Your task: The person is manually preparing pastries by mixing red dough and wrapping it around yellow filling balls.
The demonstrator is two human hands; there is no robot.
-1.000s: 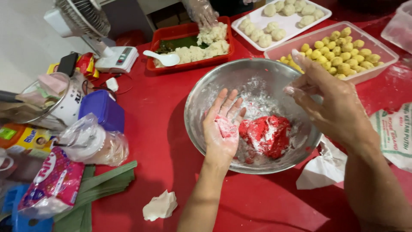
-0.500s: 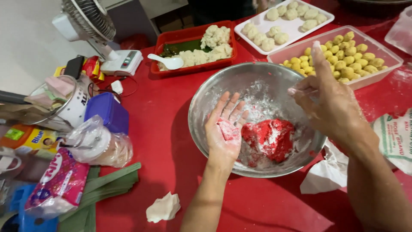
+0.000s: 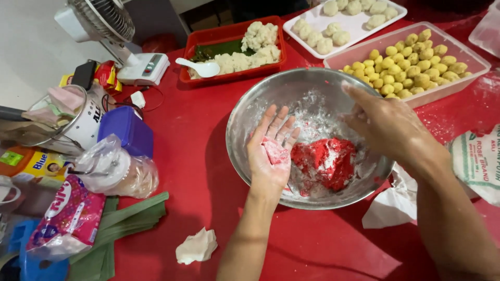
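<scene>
My left hand [image 3: 271, 156] lies spread, palm up, with a bit of red dough [image 3: 275, 154] on it, over the metal bowl [image 3: 250, 119]; my right hand [image 3: 385, 125] hovers loosely curled, empty.

Bright, even overhead light w/ soft shadow left of the steel bowl [image 3: 245, 130] on the red counter [image 3: 198, 135], mild glare on bowl rim, sharp center, slight wide-angle stretch + softness at edges.

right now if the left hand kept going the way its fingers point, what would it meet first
The left hand lies palm up over the steel bowl, fingers pointing at the far rim. It would probably meet the bowl's floury inner wall first; its height above the bowl is unclear.
</scene>
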